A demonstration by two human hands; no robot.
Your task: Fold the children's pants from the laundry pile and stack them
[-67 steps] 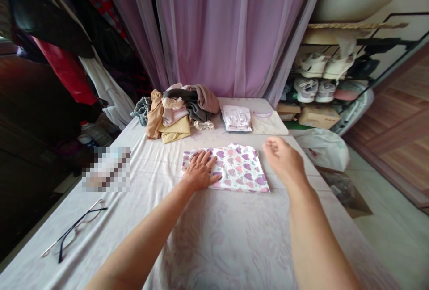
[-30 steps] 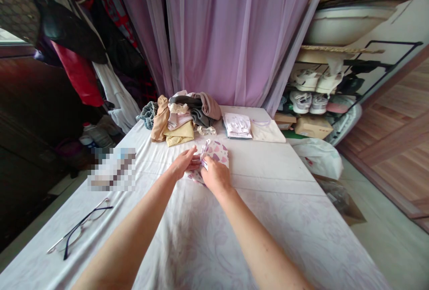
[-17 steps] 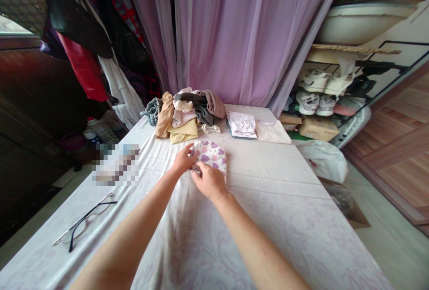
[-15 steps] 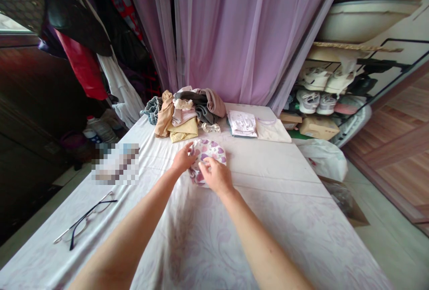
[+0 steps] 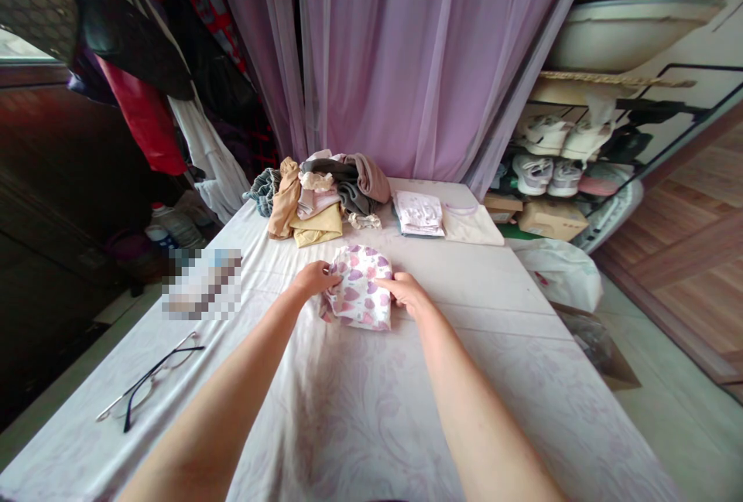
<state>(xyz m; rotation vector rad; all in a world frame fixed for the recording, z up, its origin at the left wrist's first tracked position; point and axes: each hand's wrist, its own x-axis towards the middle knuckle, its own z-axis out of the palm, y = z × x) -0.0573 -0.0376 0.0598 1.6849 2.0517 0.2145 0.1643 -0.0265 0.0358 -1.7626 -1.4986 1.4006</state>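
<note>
A small folded piece of white clothing (image 5: 361,289) with a purple and pink heart-like print is between my hands at the middle of the table; its exact kind cannot be made out. My left hand (image 5: 315,279) pinches its left edge, thumb on top. At the right edge, my right hand (image 5: 406,293) grips it with the thumb over the cloth and the other fingers partly hidden beneath. Beyond it lies a heap of loose clothes (image 5: 325,192) in tan, yellow, grey and pink. A folded stack of light printed clothes (image 5: 419,213) and a cream folded shirt (image 5: 473,223) lie to the right.
Eyeglasses (image 5: 148,382) and a blurred-out item (image 5: 203,285) lie on the left of the cloth-covered table (image 5: 493,378). A purple curtain (image 5: 395,61) hangs behind. Shoes (image 5: 549,175) and boxes (image 5: 551,221) stand on the right; bags and clothes (image 5: 139,115) hang on the left.
My right hand has moved from on top of the printed clothing to its right edge and now grips it. My left hand stays at the left edge, slightly lower. The cloth lies squarer.
</note>
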